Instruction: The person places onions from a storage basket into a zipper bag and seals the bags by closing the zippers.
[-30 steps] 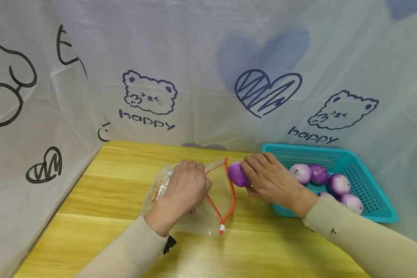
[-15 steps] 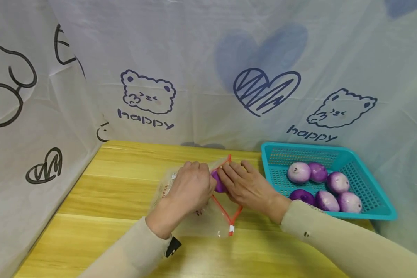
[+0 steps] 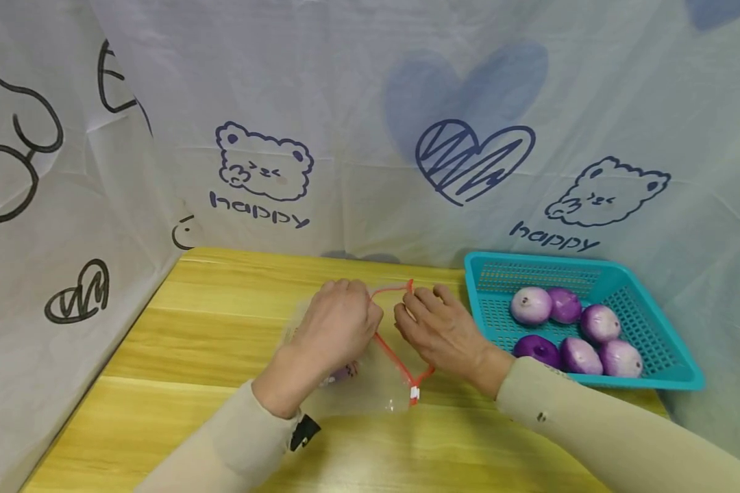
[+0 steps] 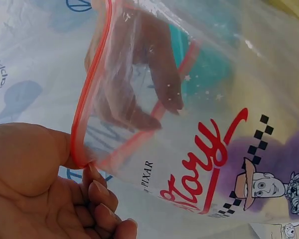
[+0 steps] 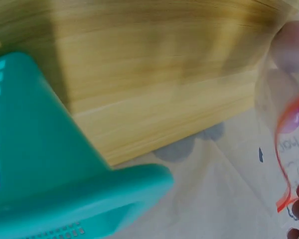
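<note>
Teal basket (image 3: 654,322) at the right of a yellow wooden table (image 3: 210,329), holding six purple onions (image 3: 576,329). White cloth (image 3: 358,103) with bears and hearts hanging behind.

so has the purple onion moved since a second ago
Yes. The purple onion went leftward, away from the teal basket, and now lies inside the zip bag.
</note>
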`<action>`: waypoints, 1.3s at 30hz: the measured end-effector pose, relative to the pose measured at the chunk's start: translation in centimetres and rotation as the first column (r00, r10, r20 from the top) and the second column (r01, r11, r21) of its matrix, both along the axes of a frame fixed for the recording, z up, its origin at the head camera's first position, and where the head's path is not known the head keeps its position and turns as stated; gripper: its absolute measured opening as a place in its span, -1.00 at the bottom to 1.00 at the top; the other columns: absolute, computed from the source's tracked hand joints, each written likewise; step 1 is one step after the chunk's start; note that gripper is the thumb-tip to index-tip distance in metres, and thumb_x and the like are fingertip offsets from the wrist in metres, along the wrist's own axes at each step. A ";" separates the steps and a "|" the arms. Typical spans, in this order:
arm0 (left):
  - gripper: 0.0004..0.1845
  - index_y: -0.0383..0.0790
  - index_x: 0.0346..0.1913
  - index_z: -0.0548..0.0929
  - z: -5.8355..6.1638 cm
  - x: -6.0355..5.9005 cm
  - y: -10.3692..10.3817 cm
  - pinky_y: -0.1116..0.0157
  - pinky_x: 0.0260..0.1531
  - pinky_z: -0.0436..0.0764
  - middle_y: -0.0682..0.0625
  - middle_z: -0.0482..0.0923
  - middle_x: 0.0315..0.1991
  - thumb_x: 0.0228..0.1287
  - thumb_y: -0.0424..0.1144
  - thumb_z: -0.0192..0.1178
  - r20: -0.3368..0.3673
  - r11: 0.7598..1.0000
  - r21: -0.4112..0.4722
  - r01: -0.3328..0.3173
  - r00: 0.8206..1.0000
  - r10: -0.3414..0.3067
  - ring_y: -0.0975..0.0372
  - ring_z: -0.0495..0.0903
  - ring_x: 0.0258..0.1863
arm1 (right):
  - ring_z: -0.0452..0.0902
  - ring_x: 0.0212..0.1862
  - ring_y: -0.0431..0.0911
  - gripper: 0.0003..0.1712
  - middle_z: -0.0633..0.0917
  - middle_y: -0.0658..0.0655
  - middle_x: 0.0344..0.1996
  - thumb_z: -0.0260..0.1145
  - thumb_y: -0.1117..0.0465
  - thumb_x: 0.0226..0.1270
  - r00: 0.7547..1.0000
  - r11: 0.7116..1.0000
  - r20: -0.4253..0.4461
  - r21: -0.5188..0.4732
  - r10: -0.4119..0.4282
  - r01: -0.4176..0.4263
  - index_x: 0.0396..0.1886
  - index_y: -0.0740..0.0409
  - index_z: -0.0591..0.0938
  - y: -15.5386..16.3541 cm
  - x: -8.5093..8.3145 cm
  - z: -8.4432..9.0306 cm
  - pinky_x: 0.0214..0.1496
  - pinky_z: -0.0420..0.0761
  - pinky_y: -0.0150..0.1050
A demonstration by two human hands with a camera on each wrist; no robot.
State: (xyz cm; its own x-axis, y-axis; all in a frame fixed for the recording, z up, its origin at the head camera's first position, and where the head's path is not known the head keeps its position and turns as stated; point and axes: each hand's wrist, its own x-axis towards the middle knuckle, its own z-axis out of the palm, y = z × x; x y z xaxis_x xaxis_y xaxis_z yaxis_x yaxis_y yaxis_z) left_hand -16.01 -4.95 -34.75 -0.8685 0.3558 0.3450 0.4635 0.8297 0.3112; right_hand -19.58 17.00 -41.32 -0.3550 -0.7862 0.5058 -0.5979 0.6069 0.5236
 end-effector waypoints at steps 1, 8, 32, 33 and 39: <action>-0.66 -0.14 -0.61 0.33 0.0 -0.1 -0.1 0.15 -0.43 0.40 -0.01 0.27 -0.62 0.35 -0.33 0.09 -0.007 1.000 0.009 -0.007 1.000 0.007 0.08 0.31 -0.57 | 0.53 -0.17 0.08 -0.67 0.60 0.14 -0.29 -0.02 0.06 0.64 1.000 1.000 0.001 -0.017 -0.020 0.020 -0.21 0.15 0.57 0.1 0.0 0.0 -0.10 0.49 -0.05; -0.70 -0.15 -0.57 0.37 0.4 -0.5 -0.4 0.10 -0.31 0.48 -0.03 0.34 -0.59 0.35 -0.29 0.09 -0.001 0.999 0.011 -0.046 0.999 0.046 0.05 0.38 -0.51 | 0.47 -0.27 0.14 -0.49 0.53 0.17 -0.42 -0.04 -0.12 0.60 0.978 0.978 0.127 -0.105 -0.167 0.181 -0.36 0.21 0.49 1.2 0.4 -0.5 -0.20 0.39 0.00; -0.75 -0.17 -0.46 0.45 -1.2 0.2 -0.1 0.28 -0.43 0.27 0.02 0.27 -0.51 0.34 -0.20 0.24 -0.379 0.884 -0.466 -0.041 0.912 -0.157 0.16 0.25 -0.45 | 0.50 -0.41 0.12 -0.70 0.49 0.08 -0.60 0.25 0.17 0.41 0.871 0.909 0.452 -0.252 -0.193 0.333 -0.54 0.11 0.46 -1.3 0.7 -0.2 -0.30 0.33 -0.05; -0.74 -0.16 -0.46 0.45 -1.2 0.2 -0.2 0.28 -0.43 0.26 0.02 0.27 -0.51 0.34 -0.19 0.25 -0.371 0.878 -0.478 -0.033 0.913 -0.168 0.17 0.23 -0.45 | 0.51 -0.41 0.13 -0.71 0.50 0.09 -0.59 0.26 0.17 0.41 0.872 0.909 0.446 -0.250 -0.199 0.335 -0.54 0.11 0.47 -1.2 0.6 -0.3 -0.30 0.33 -0.04; -0.73 -0.14 -0.46 0.48 -1.4 -0.2 -0.8 0.28 -0.41 0.30 0.04 0.32 -0.53 0.34 -0.15 0.29 -0.327 0.851 -0.525 0.013 0.920 -0.216 0.18 0.27 -0.46 | 0.52 -0.41 0.13 -0.72 0.54 0.10 -0.57 0.31 0.16 0.37 0.896 0.916 0.389 -0.239 -0.213 0.322 -0.53 0.12 0.50 -0.7 0.2 -0.7 -0.29 0.35 -0.02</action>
